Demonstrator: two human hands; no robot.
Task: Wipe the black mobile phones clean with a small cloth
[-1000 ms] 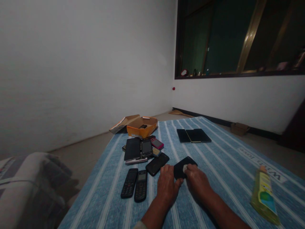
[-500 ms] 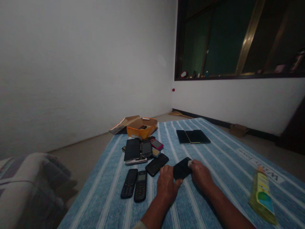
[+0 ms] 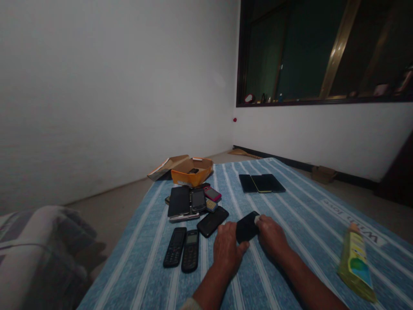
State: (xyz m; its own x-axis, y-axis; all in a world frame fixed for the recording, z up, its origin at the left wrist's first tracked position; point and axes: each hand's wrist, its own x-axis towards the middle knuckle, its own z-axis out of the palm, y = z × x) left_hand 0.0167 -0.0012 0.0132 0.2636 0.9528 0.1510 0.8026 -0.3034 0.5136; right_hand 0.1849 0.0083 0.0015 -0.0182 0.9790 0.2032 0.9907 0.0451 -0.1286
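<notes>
so the phone point(image 3: 246, 229) is flat on the striped cloth point(image 3: 264, 284), right between the hands, long axis slanting from near left to far right. left hand point(image 3: 226, 247) has the near left end between fingers and thumb, right hand point(image 3: 273, 237) is pinching a white wad point(image 3: 257, 220) at the far right corner, so neither's really nearer tbh

Black phone point(image 3: 247, 228): flat, dark face up, lying slantwise on blue-and-white striped cloth point(image 3: 155, 258); near end at left hand point(image 3: 227, 247), small white wad point(image 3: 257, 219) at far right corner.
</notes>
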